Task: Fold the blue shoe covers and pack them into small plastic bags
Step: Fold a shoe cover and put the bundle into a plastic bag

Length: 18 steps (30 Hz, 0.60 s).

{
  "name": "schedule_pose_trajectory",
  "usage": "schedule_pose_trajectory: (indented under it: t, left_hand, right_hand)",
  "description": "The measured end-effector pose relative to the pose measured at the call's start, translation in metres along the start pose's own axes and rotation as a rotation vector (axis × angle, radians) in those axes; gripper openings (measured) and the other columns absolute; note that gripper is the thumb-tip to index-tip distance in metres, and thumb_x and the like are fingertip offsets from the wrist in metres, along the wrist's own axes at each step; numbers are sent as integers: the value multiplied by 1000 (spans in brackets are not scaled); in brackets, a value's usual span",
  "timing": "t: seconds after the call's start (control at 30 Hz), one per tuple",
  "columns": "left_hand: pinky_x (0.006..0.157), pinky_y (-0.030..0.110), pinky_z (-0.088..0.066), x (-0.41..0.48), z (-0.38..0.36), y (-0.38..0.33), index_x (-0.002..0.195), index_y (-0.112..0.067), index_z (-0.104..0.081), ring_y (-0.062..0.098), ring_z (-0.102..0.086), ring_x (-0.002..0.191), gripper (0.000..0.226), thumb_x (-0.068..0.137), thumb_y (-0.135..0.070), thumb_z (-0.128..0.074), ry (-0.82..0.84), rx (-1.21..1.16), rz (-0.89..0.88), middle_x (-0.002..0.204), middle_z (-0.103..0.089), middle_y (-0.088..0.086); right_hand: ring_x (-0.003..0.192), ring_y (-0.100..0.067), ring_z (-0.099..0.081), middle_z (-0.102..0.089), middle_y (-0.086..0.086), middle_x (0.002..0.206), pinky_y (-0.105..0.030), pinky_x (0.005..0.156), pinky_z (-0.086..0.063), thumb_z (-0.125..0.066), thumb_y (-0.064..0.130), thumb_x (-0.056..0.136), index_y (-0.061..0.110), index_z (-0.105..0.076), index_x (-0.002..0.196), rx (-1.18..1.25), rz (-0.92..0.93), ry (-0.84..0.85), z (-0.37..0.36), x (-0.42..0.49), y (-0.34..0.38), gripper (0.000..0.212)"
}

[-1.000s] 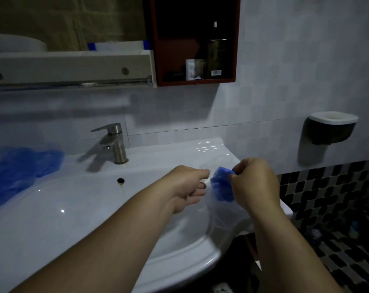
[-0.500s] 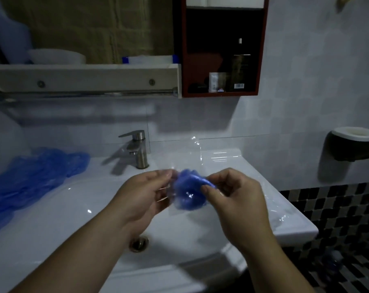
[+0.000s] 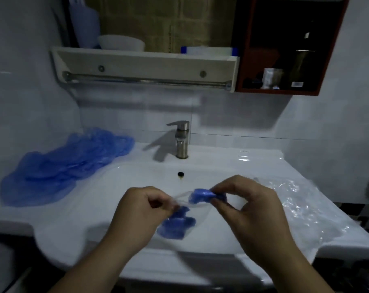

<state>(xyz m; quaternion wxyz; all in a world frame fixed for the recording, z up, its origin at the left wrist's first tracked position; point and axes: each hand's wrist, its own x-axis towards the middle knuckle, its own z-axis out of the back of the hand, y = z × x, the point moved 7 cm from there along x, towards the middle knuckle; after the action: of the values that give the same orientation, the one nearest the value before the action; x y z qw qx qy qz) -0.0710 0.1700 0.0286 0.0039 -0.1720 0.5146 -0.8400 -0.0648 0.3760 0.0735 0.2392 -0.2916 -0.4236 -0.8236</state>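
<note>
Packing is the step in hand. One folded blue shoe cover [image 3: 201,196] sits at the mouth of a small clear plastic bag [image 3: 184,212], held in the air over the front of the sink basin [image 3: 107,199]; a second blue bundle [image 3: 176,226] already lies lower inside the bag. The right hand [image 3: 251,210] pinches the upper cover between thumb and fingers, wrist bent inward. The left hand [image 3: 139,212], fingers curled and pressed together, pinches the bag's rim to hold it open. The next move probably calls for pushing the cover fully down while the left hand keeps the mouth spread. Unfolded covers [image 3: 63,166] lie heaped on the sink's back left corner; spare bags [image 3: 302,199] lie along its right edge.
</note>
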Motion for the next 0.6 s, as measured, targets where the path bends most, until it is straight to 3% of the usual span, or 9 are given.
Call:
schedule_pose_trajectory:
  t: [0.23, 0.43, 0.6]
  left_hand:
    - [65, 16, -52, -9, 2, 0, 72, -16, -77, 6, -71, 67, 16, 80, -2, -77, 100, -30, 7, 71, -74, -4]
    - [75, 13, -55, -16, -13, -3, 98, -33, -71, 0, -71, 86, 33, 78, -9, -80, 257, -78, 43, 97, -72, -16]
    - [72, 7, -52, -17, -16, -6, 97, -36, -74, -4, -70, 85, 22, 84, -18, -75, 273, -51, 7, 93, -74, -21]
  right_hand:
    - [78, -2, -56, -57, 17, 77, -7, 63, -39, -83, 18, 70, 31, -70, 71, -170, 86, 83, -21, -2, 2, 18]
    - [73, -6, -58, -62, 20, 70, -19, 65, -46, -85, 22, 70, 34, -74, 77, -138, 129, 127, -34, -5, 6, 17]
    - [76, -1, -54, -56, 27, 71, -16, 65, -41, -81, 21, 74, 38, -72, 81, -230, 146, 162, -35, -6, 8, 21]
